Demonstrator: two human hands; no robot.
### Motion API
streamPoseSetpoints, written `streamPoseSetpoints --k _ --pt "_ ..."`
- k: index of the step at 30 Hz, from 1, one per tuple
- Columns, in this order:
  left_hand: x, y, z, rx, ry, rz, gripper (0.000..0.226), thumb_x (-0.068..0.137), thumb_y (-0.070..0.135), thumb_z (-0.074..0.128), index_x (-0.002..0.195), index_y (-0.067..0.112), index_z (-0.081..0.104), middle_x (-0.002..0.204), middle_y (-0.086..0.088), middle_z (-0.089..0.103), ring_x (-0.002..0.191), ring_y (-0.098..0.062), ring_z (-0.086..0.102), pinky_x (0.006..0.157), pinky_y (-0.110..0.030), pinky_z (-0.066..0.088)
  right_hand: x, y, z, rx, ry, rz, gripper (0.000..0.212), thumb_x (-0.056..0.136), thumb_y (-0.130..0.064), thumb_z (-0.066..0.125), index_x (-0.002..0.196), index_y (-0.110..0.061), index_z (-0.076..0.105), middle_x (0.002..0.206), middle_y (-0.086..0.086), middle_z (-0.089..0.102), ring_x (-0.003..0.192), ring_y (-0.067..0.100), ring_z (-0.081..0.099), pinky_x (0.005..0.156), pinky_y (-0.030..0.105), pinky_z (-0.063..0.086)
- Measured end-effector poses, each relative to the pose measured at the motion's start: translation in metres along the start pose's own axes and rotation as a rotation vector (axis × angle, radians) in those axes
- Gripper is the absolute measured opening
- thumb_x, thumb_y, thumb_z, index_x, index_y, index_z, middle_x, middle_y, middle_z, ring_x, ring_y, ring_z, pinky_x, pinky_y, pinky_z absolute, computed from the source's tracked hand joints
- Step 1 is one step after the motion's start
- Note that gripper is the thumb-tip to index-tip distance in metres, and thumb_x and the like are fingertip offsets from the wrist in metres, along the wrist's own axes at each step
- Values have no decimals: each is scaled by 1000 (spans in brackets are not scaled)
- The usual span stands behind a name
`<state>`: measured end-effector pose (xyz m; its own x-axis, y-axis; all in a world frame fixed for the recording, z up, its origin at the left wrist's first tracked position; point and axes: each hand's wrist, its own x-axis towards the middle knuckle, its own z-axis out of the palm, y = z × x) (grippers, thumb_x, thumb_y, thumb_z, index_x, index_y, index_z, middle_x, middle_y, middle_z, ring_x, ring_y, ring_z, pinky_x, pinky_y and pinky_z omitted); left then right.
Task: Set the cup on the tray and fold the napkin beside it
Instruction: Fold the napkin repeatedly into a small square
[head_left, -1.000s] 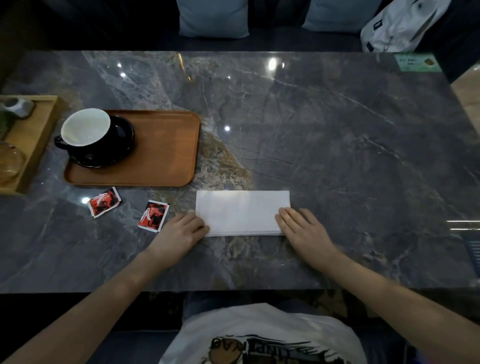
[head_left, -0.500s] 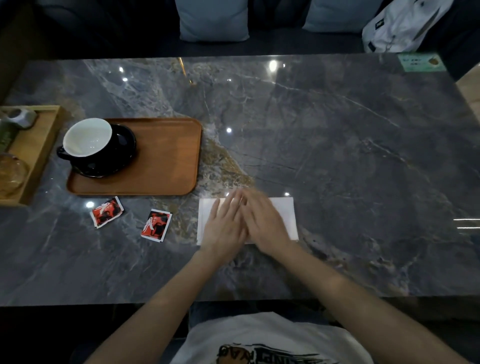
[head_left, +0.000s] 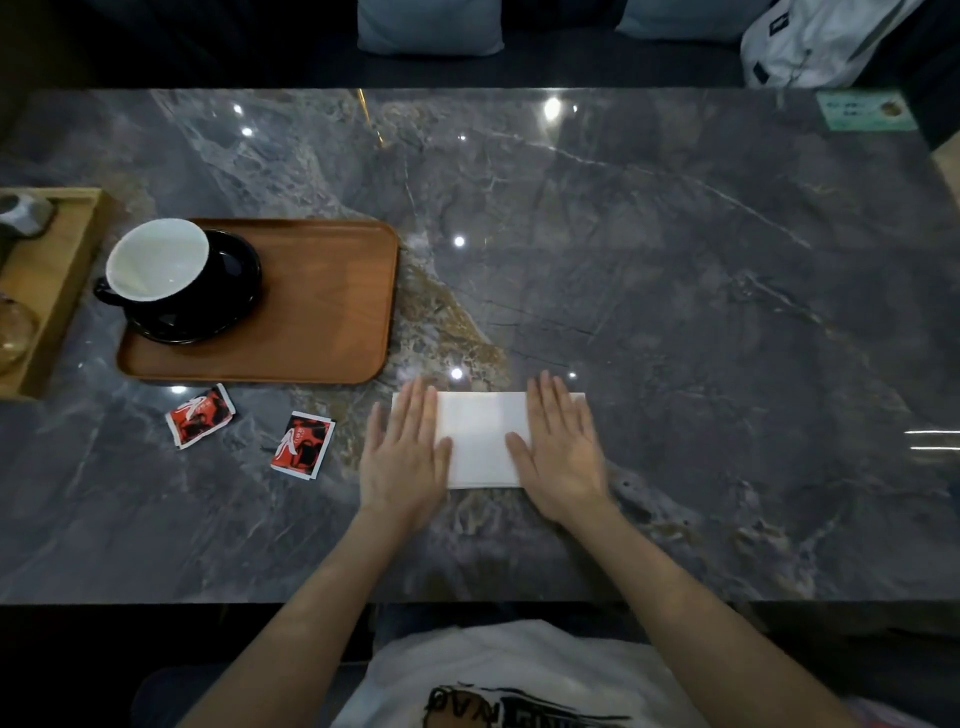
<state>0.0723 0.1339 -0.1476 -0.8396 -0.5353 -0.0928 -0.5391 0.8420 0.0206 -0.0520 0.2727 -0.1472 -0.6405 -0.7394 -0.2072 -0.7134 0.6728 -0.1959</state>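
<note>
**Flat palms on the napkin**

Left hand flat, fingers straight and together, pressing the left end of the napkin. Right hand flat likewise, pressing the right end. Nothing gripped by either; both simply bearing down.

Napkin white, rectangular, already folded to a long strip, layered edge showing along the near side. Lying on the table, near the tray at its near right corner, not touching it.

Likely light, soft and thin; apt to slide on the glossy stone and to spring open unless creased. Best taken at a short end by pinching the corners, the other palm holding it down. Probably easy to tear if tugged.

Cup black outside, white inside, upright on a black saucer at the tray's left end. Likely fragile; handle toward the left.

Two red packets on the table, left of the napkin.
</note>
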Motion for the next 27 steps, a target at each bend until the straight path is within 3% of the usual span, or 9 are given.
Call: streamPoseSetpoints --k 4,7,9,13,16,17,20,24,27 --pt "-6 -10 1 -11 -12 -51 59 90 34 22 142 5 29 150 -9 32 138 -23 29 110 -40 5 -13 28 -8 -7 46 66 75 86 -51 8 147 -8 12 157 8 11 145 19 8 110 32 -19" --pt "-6 -9 3 -70 -14 -42 64 90 37 10 146 8 15 156 -5 14 143 -18 9 114 -37 -4 -17 27 -11 -31 64 98 75 86 -48 8 146 -4 14 157 11 13 145 20 8 107 30 -25" --pt "-5 -8 3 -113 -13 -47 65 88 38 7 146 8 13 156 -5 11 144 -18 5 115 -40 0 -13 10 -17 -21 91 121 71 89 -45 15 143 0 23 154 14 21 144 24 16 110 32 -20" --pt "-5 -6 2 -122 -14 -55 65 89 37 9 145 6 16 156 -7 16 143 -18 7 114 -42 6 -3 -44 -5 63 8 -176 67 90 -46 7 147 -10 6 158 6 5 144 15 -5 116 37 -10" --pt "-5 -8 1 -121 -24 -56 63 90 36 10 145 5 17 155 -8 17 142 -20 11 114 -44 11 -1 -57 2 53 -49 -190 63 91 -45 19 144 -11 27 152 7 30 142 17 25 117 40 6" --pt "-5 -8 1 -127 -26 -59 63 90 37 10 145 6 17 155 -8 17 143 -20 11 114 -44 11 -2 -52 3 35 -43 -165 65 90 -46 18 145 -11 24 153 7 28 142 19 24 118 42 5" --pt "-6 -9 0 -146 -37 -64 65 89 38 9 146 8 15 156 -6 14 143 -20 9 114 -42 6 -10 -17 4 20 -2 -89 73 84 -52 0 143 -10 -9 158 9 -1 146 21 -3 115 36 -12" --pt "-6 -8 0 -150 -48 -63 64 89 38 10 145 8 18 156 -7 17 143 -23 13 114 -45 10 -25 24 -4 49 31 103 81 84 -59 9 147 -9 3 158 10 6 146 23 6 112 36 -12" --pt "-5 -7 0 -137 -42 -71 63 90 37 12 145 8 21 155 -7 20 143 -23 16 114 -48 13 -27 33 -4 53 7 97 79 84 -56 3 148 -11 3 158 7 5 146 19 6 110 36 -16"
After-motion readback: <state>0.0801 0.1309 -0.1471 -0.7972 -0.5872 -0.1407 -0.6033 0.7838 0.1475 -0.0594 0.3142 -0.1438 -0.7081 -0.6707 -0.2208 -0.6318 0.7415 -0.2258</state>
